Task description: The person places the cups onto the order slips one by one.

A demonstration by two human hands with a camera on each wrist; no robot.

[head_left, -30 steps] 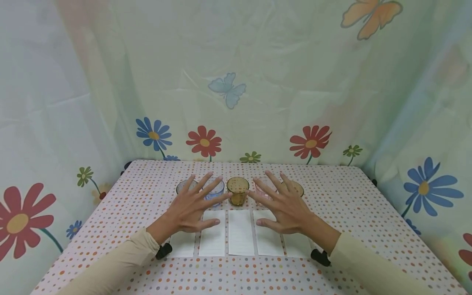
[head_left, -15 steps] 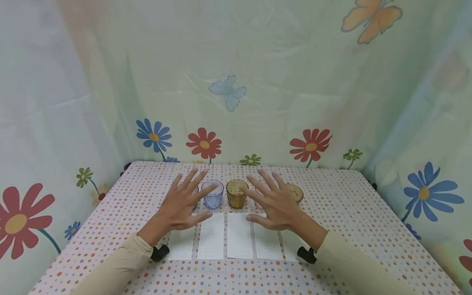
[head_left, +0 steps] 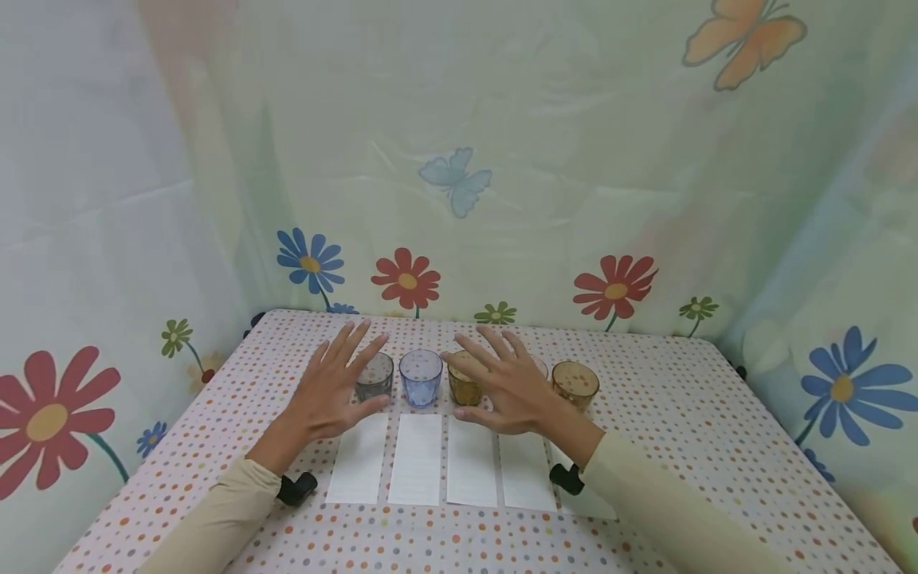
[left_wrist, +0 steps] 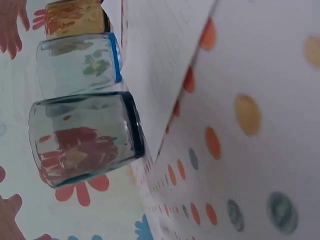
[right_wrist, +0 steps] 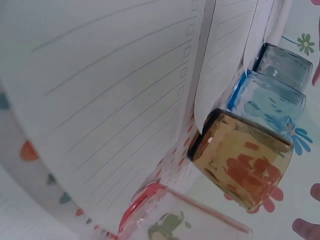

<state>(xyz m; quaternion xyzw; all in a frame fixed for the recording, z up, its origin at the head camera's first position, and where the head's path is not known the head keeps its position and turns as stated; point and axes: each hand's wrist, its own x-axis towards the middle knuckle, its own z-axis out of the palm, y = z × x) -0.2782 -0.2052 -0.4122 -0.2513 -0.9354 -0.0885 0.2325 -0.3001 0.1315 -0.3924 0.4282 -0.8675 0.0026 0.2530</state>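
Note:
Five differently tinted drinking glasses would exceed counting, so several stand in a row. My left hand [head_left: 326,391], fingers spread, hovers left of the grey glass [head_left: 375,376]; nothing is in it. Beside that glass is a blue glass [head_left: 421,379]. My right hand [head_left: 512,391], also spread, holds nothing and partly covers the amber glass [head_left: 464,389] and a pink glass [head_left: 539,365]. A brown-yellow glass [head_left: 576,381] stands at the row's right end. In the right wrist view, the pink glass [right_wrist: 185,220] shows its red-tinted base, and the amber glass [right_wrist: 245,160] stands apart from my fingertips [right_wrist: 306,229].
Several white lined paper sheets [head_left: 416,462] lie side by side in front of the glasses. A dotted cloth covers the table [head_left: 681,478]. Behind it hangs a flowered curtain [head_left: 538,199]. Black wrist cameras [head_left: 296,488] sit under both wrists.
Both hands have drifted left, still spread. The grey and blue glasses, earlier partly covered by the left hand, now show more fully; the right hand now covers part of the amber glass.

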